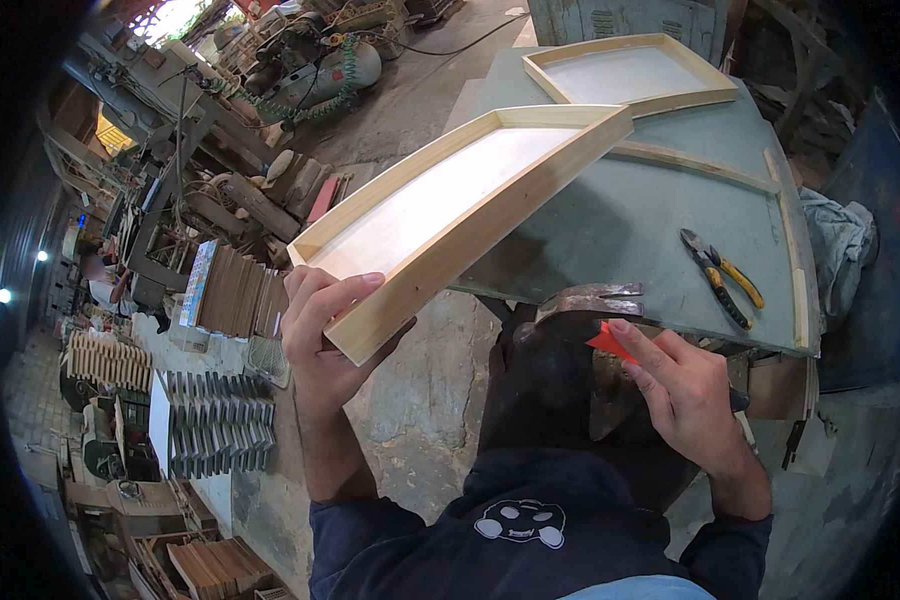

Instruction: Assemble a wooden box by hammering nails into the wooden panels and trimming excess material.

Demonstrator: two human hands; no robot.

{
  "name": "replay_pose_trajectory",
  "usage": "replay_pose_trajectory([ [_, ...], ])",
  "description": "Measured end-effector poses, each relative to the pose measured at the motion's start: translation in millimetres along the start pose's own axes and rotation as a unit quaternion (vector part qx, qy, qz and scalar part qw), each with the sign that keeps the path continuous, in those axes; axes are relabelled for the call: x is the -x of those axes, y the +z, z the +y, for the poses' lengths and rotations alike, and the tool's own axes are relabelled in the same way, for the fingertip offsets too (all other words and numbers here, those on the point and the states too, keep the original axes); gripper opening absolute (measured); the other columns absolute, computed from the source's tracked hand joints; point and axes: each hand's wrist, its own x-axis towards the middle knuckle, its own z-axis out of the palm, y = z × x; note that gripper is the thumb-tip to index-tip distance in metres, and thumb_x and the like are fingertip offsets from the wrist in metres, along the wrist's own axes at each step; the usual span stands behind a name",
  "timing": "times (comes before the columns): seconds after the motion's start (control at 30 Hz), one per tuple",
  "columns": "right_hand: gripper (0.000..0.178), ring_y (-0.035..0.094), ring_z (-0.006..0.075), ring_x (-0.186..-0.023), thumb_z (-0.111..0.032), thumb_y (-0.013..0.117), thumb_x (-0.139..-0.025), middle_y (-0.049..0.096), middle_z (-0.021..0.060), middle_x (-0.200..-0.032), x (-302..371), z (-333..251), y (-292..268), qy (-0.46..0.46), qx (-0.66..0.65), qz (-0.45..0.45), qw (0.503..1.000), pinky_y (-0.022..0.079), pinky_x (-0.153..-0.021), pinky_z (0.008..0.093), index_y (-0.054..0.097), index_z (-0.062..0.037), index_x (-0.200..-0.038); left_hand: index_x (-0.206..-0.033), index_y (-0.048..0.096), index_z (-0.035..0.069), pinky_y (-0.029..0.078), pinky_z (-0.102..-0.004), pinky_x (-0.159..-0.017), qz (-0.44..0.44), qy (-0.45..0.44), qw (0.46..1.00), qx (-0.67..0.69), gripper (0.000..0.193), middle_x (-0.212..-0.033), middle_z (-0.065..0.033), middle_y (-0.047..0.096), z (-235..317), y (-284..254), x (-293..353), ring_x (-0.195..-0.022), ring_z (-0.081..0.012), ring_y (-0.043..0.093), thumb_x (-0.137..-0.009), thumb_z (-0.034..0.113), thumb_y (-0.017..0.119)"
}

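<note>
My left hand [325, 325] grips the near end of a shallow wooden tray-like frame [490, 220] with a white bottom panel. The frame is tilted, and its far end reaches over the green-topped table [530, 270]. In my right hand [675, 390] is a claw hammer [590, 300], held by its orange handle near the head, with the claw pointing right. The hammer is at the table's near edge, below and right of the frame and apart from it. Pliers with yellow-and-black handles [722, 278] lie on the table beyond my right hand.
A second wooden frame [635, 72] rests at the table's far end. Wood strips [690, 165] lie on the tabletop. A grey cloth [838, 240] hangs at the right. To the left are stacked boards [232, 290], a compressor tank [340, 75] and a distant person [105, 285].
</note>
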Motion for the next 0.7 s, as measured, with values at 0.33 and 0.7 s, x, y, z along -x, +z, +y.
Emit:
replay_pose_trajectory([
  [0.33, 0.053, 0.055, 0.0159, -0.054, -0.009, 0.065, -0.089, 0.054, 0.0055, -0.069, -4.5, -0.4, 2.4, -0.006, 0.003, 0.000, 1.000, 0.050, -0.051, 0.0319, 0.055, -0.0213, -0.139, -0.102, 0.067, 0.007, 0.039, -0.0314, -0.068, 0.003, -0.017, 1.000, 0.010, 0.050, -0.079, -0.0011, 0.055, -3.3, 0.6, 3.9, -0.077, -0.0173, 0.048, -0.057, 0.010, 0.090],
  [0.7, 0.061, 0.050, 0.0205, -0.055, 0.006, 0.067, -0.080, 0.051, 0.0085, -0.069, -22.6, -8.8, -12.4, -0.013, -0.034, 0.051, 0.998, 0.045, -0.051, 0.0339, 0.057, -0.0151, -0.137, -0.101, 0.072, 0.013, 0.036, -0.0326, -0.072, 0.000, 0.005, 1.000, -0.009, 0.042, -0.072, 0.0028, 0.053, 19.8, 7.2, -13.4, -0.070, -0.0169, 0.048, -0.063, 0.020, 0.089],
])
